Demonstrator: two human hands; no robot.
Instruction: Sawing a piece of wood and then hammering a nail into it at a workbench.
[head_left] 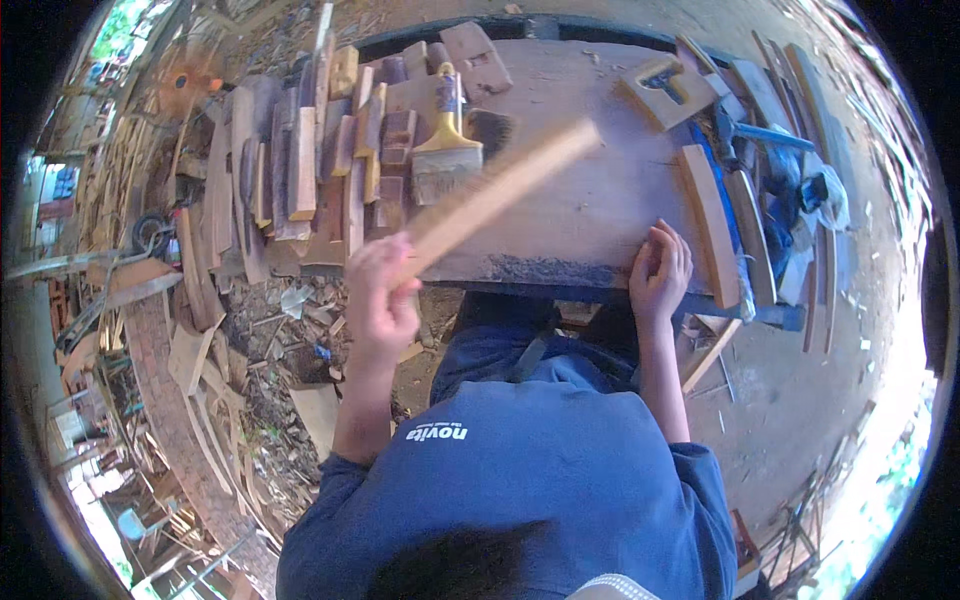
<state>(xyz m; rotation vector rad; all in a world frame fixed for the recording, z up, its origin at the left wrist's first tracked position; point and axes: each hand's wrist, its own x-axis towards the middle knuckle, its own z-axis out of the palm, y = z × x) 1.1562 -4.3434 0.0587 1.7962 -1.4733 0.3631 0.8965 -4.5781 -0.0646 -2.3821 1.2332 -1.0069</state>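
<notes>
My left hand (383,300) is closed round the near end of a pale wooden strip (495,197), which slants up to the right over the bench, slightly blurred. My right hand (660,265) rests at the near edge of the wooden bench (585,220), its fingers loosely curled with nothing visible in them. To its right lies a long wooden piece (710,225). Behind the strip sits a wide brush (448,157) with a yellow metal band, partly hidden.
Many wood offcuts (305,165) crowd the bench's left. At the right are a notched block (668,92), a blue-handled hammer (760,135) and dark bundled cloth (790,230). Wood scraps (295,350) cover the ground at left, beside a long plank (175,400).
</notes>
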